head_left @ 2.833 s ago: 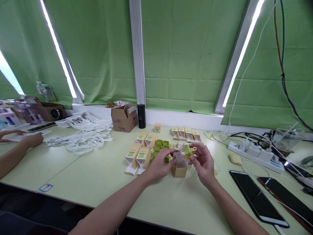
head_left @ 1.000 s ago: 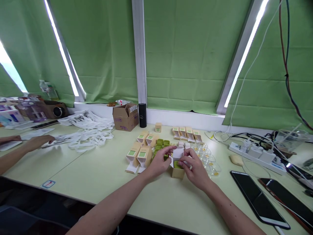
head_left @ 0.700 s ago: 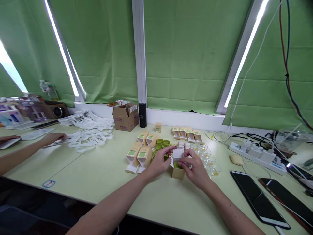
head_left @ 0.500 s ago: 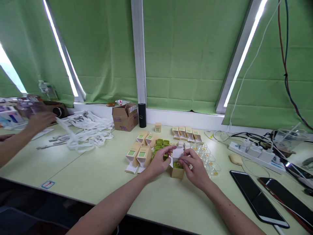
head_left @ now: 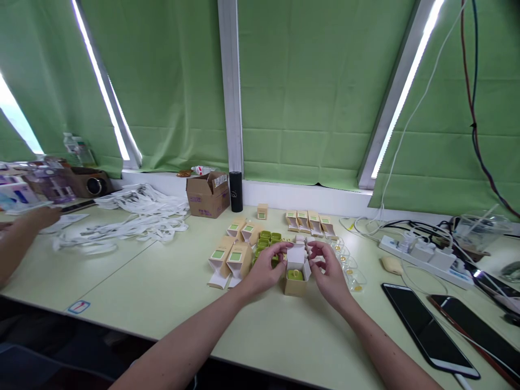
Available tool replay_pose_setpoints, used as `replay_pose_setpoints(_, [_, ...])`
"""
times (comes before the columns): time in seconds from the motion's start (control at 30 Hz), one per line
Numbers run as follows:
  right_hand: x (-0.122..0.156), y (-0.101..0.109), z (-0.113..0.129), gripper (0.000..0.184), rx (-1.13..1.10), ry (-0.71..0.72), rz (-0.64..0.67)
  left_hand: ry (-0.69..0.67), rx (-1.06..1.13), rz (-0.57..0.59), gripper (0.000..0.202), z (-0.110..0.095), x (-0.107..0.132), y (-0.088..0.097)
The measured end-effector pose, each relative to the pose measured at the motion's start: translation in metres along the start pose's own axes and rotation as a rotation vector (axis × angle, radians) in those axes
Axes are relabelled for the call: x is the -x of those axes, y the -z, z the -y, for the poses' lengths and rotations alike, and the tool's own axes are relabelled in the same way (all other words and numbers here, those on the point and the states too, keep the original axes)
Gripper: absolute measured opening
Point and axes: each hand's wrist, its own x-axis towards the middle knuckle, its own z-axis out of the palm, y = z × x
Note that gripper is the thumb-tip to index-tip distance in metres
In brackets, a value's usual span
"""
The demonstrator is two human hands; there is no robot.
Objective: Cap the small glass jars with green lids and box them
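Cardboard box (head_left: 295,286), green piece (head_left: 295,274) already inside, stands between the hands with flaps (head_left: 296,256) not yet closed: left hand (head_left: 265,266) pinches its side, right hand (head_left: 330,271) hovers alongside, fingers spread, grasping nothing.

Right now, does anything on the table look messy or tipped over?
Yes. The white strips lie in a tangled heap at the left. Tan boxes lie tipped with flaps open, left of the open box between the left hand and right hand. Nothing looks spilled.
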Motion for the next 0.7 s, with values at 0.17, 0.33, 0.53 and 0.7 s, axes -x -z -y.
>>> replay_pose_setpoints(0.17, [0.001, -0.001, 0.0, 0.035, 0.009, 0.002, 0.016, 0.027, -0.052, -0.013, 0.044, 0.002, 0.001, -0.002])
replay_pose_setpoints(0.33, [0.002, -0.001, -0.001, 0.036, 0.013, -0.023, 0.038, 0.052, -0.064, -0.015, 0.04, 0.005, 0.004, -0.004])
replay_pose_setpoints(0.53, [0.003, -0.004, -0.001, 0.038, 0.002, -0.038, 0.067, 0.072, -0.092, -0.013, 0.039, 0.002, 0.007, -0.009])
replay_pose_setpoints(0.7, [0.004, -0.005, -0.004, 0.041, 0.009, -0.046, 0.099, 0.059, -0.089, -0.01, 0.038, 0.001, 0.006, -0.011])
